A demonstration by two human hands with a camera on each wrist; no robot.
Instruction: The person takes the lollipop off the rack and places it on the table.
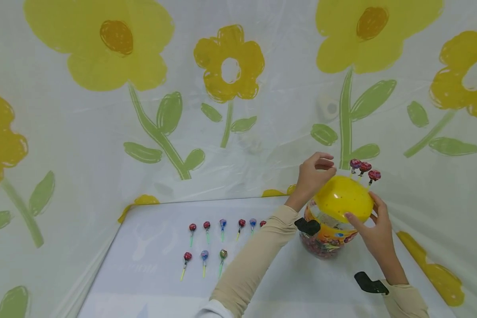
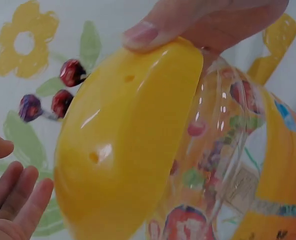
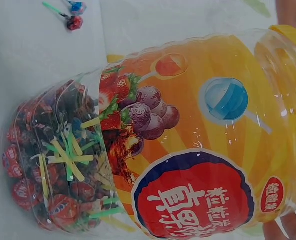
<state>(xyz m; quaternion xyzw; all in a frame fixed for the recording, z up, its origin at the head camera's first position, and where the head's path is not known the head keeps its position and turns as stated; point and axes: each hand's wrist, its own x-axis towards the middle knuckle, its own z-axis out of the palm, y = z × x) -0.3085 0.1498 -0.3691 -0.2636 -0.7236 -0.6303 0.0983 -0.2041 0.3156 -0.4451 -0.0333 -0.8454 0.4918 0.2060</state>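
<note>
A clear plastic jar [image 1: 327, 238] with an orange printed label stands on the table, many wrapped lollipops [image 3: 53, 170] visible in its lower part. Its domed yellow lid [image 1: 343, 197] has small holes, and three lollipops [image 1: 364, 167] stick up from its far side. My right hand [image 1: 375, 232] grips the lid's right edge, thumb on the near side and fingers behind. Beside the lid's left edge, my left hand [image 1: 315, 174] is raised with nothing in it, its fingers [image 2: 18, 200] loosely bent and apart from the lid.
Left of the jar, loose lollipops lie in two rows on the white table [image 1: 151, 265]: several in the back row [image 1: 206, 225], three in the front row [image 1: 204, 255]. The left forearm overlaps the rows' right end. A flower-printed sheet [image 1: 230, 168] hangs behind the table.
</note>
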